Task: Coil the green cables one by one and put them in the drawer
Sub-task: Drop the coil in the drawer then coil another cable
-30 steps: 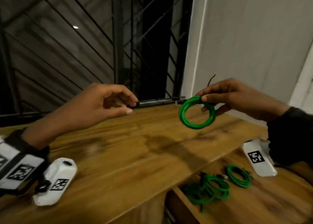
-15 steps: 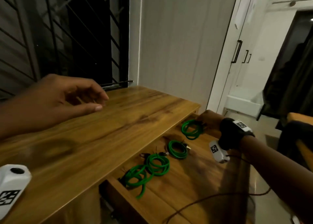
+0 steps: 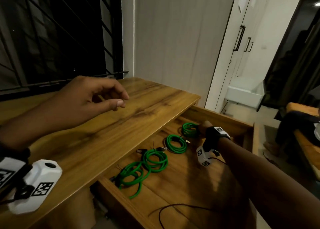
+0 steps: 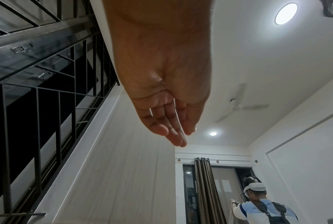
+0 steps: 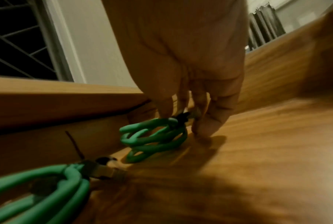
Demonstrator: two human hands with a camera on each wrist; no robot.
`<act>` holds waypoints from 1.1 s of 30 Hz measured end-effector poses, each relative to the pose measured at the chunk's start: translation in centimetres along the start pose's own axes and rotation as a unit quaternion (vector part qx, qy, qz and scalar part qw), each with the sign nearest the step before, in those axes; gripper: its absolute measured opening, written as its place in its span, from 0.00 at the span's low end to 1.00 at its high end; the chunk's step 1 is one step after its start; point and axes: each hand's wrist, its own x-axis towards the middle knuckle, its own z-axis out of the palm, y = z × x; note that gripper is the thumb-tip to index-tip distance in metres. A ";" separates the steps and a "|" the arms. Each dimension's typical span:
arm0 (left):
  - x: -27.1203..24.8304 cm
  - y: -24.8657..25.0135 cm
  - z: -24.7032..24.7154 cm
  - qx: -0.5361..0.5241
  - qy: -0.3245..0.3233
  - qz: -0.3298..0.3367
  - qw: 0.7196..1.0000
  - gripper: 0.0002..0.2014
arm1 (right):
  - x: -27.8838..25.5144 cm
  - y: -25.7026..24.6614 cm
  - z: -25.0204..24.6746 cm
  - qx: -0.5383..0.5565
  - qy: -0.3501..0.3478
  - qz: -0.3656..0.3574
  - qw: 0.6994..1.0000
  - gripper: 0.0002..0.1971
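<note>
The wooden drawer (image 3: 225, 118) stands pulled out under the table top (image 3: 110, 133). Several coiled green cables lie in a row on its floor. My right hand (image 3: 203, 125) reaches to the far end and pinches the farthest green coil (image 3: 189, 130), which rests on the drawer floor. In the right wrist view, thumb and fingers (image 5: 209, 119) close round the black-tied end of that coil (image 5: 154, 139), beside a second coil (image 5: 46, 189). My left hand (image 3: 121, 100) hovers over the table with loosely curled fingers and holds nothing (image 4: 173, 128).
The nearest green cable (image 3: 132, 176) lies loosely wound with an end trailing. A thin dark wire (image 3: 173, 209) runs across the drawer's front. A barred window (image 3: 52, 38) is behind the table, white wardrobe doors (image 3: 242, 38) at right. Another person (image 4: 257, 207) stands across the room.
My right hand has carried the green coil from above the table down into the far end of the drawer. The view has swung right; the left hand stays over the table.
</note>
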 end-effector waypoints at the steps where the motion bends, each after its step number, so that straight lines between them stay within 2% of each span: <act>1: 0.0 -0.1 0.0 -0.002 -0.002 -0.001 1.000 0.14 | 0.1 0.4 0.1 -0.020 0.005 0.000 1.000 0.10; 5: -0.3 -0.3 -0.1 -0.002 -0.008 -0.005 1.000 0.14 | 0.3 0.9 -0.5 -0.141 -0.012 -0.003 0.990 0.06; 10: -0.5 -0.4 0.3 0.010 -0.024 -0.006 1.000 0.14 | -1.1 -0.3 -1.2 -0.192 -0.048 -0.043 0.979 0.07; 15: -0.6 -0.1 0.6 0.044 -0.045 0.011 0.998 0.14 | -1.3 0.4 -0.5 -0.255 -0.007 -0.109 0.961 0.18; 19: -0.7 0.8 0.5 0.050 -0.049 0.013 0.997 0.15 | -3.1 -1.7 -2.1 -0.331 -0.039 -0.119 0.935 0.22; 21: -0.7 1.3 0.3 0.054 -0.051 0.014 0.997 0.16 | -5.0 -3.5 -4.0 -0.326 -0.057 -0.132 0.934 0.19; 26: -1.2 3.9 0.3 0.058 -0.042 0.016 0.997 0.12 | -11.9 -6.2 -9.4 -0.258 -0.034 -0.187 0.947 0.12; 29: -1.8 5.7 0.8 0.061 -0.049 0.011 0.997 0.11 | -16.7 -6.2 -10.2 -0.273 -0.035 -0.265 0.924 0.08; 33: -2.1 6.3 0.7 0.077 -0.064 0.000 0.995 0.09 | -21.0 -6.5 -7.6 -0.290 -0.075 -0.333 0.894 0.06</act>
